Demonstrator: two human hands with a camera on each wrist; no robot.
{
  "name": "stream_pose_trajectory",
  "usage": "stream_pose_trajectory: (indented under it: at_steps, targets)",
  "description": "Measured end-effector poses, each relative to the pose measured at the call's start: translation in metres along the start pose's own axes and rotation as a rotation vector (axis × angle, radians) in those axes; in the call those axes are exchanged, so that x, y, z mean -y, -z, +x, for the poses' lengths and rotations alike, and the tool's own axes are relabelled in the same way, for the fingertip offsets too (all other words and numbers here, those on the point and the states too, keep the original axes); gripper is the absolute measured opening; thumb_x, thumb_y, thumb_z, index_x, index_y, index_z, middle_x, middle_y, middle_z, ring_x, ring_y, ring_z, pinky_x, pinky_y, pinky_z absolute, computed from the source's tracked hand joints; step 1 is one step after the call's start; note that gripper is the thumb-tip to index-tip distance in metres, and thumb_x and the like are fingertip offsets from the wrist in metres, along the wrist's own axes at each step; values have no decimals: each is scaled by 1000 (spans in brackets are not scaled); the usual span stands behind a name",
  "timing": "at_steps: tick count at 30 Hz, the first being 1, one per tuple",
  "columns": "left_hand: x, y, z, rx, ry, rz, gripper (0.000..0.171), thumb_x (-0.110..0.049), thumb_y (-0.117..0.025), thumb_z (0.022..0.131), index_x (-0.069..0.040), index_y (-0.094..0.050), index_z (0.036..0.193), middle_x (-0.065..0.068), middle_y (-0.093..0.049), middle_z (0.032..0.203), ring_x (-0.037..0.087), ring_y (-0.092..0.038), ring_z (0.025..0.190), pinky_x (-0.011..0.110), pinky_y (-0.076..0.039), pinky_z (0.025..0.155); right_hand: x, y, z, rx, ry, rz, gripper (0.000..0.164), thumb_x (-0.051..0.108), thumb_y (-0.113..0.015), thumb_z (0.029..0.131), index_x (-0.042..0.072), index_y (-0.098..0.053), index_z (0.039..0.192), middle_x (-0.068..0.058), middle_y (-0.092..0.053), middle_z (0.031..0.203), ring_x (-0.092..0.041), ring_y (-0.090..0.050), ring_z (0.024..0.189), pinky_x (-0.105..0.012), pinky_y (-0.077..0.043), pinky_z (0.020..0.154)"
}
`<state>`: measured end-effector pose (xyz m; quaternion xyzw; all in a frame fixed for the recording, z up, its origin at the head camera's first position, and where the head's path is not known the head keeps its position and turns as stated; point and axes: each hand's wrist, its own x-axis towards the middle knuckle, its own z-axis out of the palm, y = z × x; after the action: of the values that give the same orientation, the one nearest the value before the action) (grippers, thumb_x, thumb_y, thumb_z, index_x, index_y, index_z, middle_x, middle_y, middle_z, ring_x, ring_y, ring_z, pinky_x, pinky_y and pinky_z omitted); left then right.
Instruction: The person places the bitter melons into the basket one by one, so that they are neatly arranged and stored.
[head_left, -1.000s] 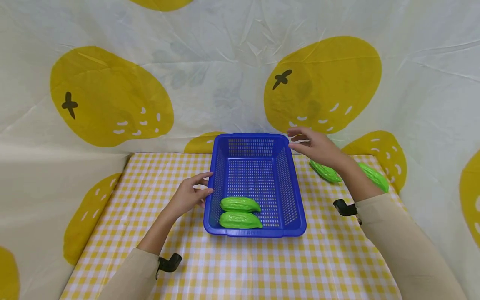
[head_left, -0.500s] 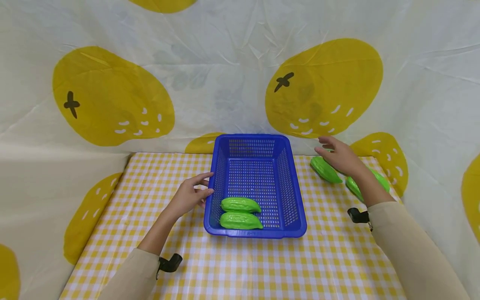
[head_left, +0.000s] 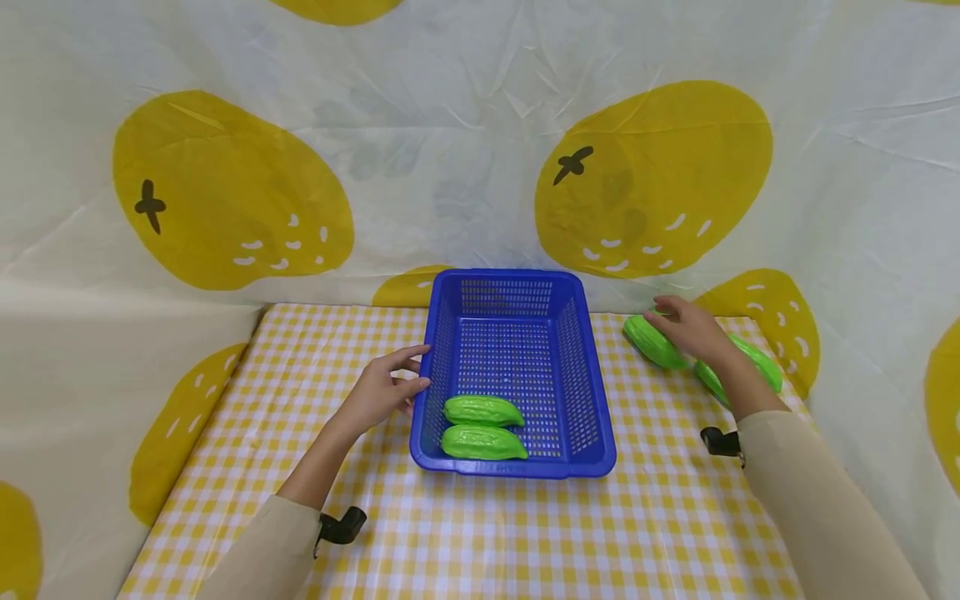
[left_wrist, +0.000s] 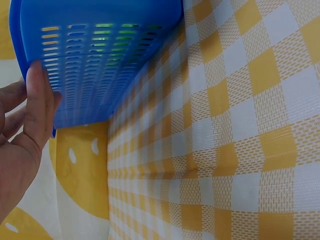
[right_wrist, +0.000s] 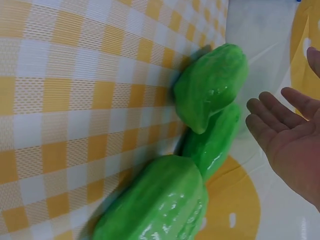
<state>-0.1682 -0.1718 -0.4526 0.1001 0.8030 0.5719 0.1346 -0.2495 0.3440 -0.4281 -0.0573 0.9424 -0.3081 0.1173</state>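
Observation:
A blue perforated plastic basket (head_left: 513,469) stands on the table, with two bright green bitter melons (head_left: 483,442) lying side by side at its near left corner. My left hand (head_left: 375,390) rests its fingertips against the basket's left side, fingers extended; the left wrist view shows a fingertip on the outer wall near the rim. Right of the basket, my right hand (head_left: 697,335) hovers over more bitter melons (head_left: 649,340). In the right wrist view that hand (right_wrist: 295,145) has spread fingers, apart from three bitter melons (right_wrist: 212,85) lying close together on the cloth.
A yellow-and-white checked cloth (head_left: 480,533) covers the table. Behind and beside it hangs a pale curtain (head_left: 450,183) printed with large yellow fruit. Each wrist carries a small black camera (head_left: 720,442). The basket reaches close to the table's back edge.
My right hand has moved right and down, from the basket's far right corner to over the bitter melons beside it. The left hand stays at the basket.

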Motion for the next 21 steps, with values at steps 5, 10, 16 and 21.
stream_pose_trajectory:
  at_steps: [5,10,16,21]
  targets:
    - [0,0,0,1,0,8,57,-7,-68,100,-15,-50,154,22,-61,125,20,-70,72,63,-63,69,-9,-7,3,5,-7,-9,80,51,-38,111,-8,-19,161,-36,-29,160,-55,-34,144,-73,-37,115]
    - [0,-1,1,3,3,1,57,-7,-68,100,-14,-50,154,23,-61,126,20,-70,72,63,-63,69,-15,-13,5,11,-21,-23,80,51,-39,111,-9,-19,160,-36,-30,160,-56,-35,143,-72,-37,115]
    - [2,-1,1,7,7,-8,57,-8,-68,100,-13,-50,154,24,-61,126,20,-70,71,61,-63,68,-19,-17,5,6,-46,-63,80,53,-39,110,-10,-25,159,-37,-36,156,-56,-38,140,-71,-38,114]
    - [2,-1,1,6,5,-12,57,-7,-68,100,-13,-50,154,24,-61,125,20,-69,70,61,-63,67,-23,-20,5,13,-45,-70,79,52,-39,110,-11,-28,157,-39,-39,152,-57,-41,138,-70,-41,112]
